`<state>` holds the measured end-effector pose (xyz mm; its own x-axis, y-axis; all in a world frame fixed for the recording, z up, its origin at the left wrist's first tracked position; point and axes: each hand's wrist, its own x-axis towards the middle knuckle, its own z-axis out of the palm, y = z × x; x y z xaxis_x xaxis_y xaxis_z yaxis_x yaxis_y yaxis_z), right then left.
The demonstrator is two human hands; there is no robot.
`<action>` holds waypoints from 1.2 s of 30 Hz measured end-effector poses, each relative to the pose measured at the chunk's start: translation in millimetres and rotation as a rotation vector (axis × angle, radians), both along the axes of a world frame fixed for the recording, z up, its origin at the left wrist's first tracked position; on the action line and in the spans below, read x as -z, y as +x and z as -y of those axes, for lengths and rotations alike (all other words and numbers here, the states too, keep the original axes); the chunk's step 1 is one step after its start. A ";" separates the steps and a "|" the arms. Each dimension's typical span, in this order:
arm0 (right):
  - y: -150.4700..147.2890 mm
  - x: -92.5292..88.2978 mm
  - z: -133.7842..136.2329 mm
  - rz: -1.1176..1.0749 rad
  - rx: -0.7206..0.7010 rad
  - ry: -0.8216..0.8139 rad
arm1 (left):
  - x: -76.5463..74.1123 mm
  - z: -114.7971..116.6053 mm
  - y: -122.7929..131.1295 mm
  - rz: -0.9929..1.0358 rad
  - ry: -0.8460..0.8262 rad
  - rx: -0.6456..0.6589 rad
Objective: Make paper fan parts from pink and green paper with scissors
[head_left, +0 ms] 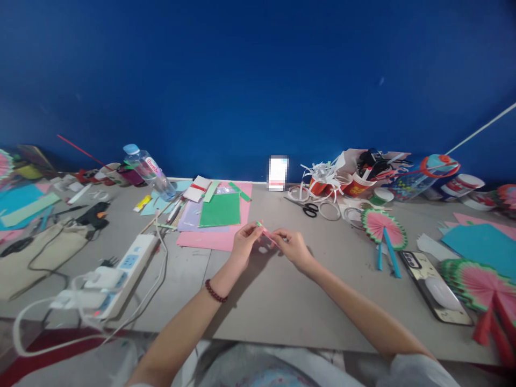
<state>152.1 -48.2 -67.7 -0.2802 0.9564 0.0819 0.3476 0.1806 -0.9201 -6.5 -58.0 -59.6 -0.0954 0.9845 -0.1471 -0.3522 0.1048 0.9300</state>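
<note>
Between my two hands, a little above the grey table [258,301], is a small folded strip of pink paper [267,234] with a green edge. My left hand [246,239] is closed on its left end, fingers pinched together. The other end is pinched by my right hand [293,247]. Both hands hide much of the strip. Just beyond my left hand lie a green paper sheet [220,209] and pink paper [201,240]. Past my right hand are black-handled scissors [309,209].
A finished paper fan [385,228] and a phone [437,290] lie to the right. Paper cups [358,185] stand at the back. On the left are a power strip [127,277] with cables, a plastic bottle [151,172] and a glue gun [93,216].
</note>
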 end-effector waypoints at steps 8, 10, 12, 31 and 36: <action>0.8 -5.3 0.2 -0.171 -0.139 -0.225 | -2.9 2.1 -3.0 -0.208 0.080 -0.005; 1.5 -8.3 2.2 -0.224 -0.177 -0.303 | 0.7 -0.5 -5.8 -0.204 0.065 -0.023; 2.4 -9.4 2.9 -0.257 -0.201 -0.365 | 4.7 -3.6 -8.7 -0.175 0.038 -0.049; 3.7 -7.9 -0.9 -0.351 -0.217 -0.475 | 1.0 -7.5 -13.6 -0.064 0.012 -0.115; 4.5 -5.9 0.2 -0.408 -0.265 -0.538 | -0.1 -3.9 -9.2 -0.099 0.032 -0.075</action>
<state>156.7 -48.4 -61.8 -0.5558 0.7980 -0.2330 -0.0354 -0.3027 -0.9524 -15.7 -54.1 -59.5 -0.1811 0.9781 -0.1022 -0.2638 0.0518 0.9632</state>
